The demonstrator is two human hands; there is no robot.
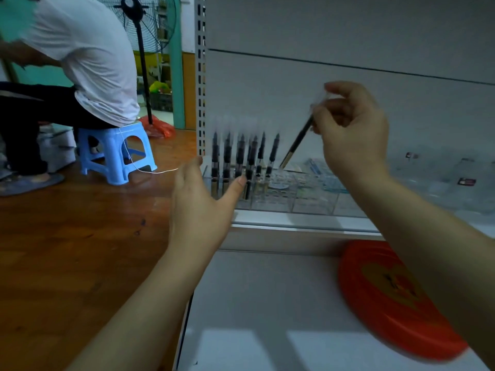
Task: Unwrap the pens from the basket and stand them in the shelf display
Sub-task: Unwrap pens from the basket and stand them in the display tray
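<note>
This looks like a small shop being stocked. A white metal retail shelf point(321, 226) with a perforated upright point(201, 76) fills the right of the frame, carrying a clear display rack point(281, 202) of standing pens point(242, 156). At upper left stands a pedestal fan point(142, 30) on wooden flooring.

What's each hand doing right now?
Left hand: open, holding nothing.
Right hand: pinching a pen, tilted toward the display rack.

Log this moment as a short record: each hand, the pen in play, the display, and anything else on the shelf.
right hand: pinches the upper end of a black pen
black pen with gold tip: tilted, tip down over the display
left hand: fingers straight, holds nothing, in front of the display
clear plastic pen display: on the white shelf, a row of black pens upright at its left end
red round tray: on the lower shelf
</note>
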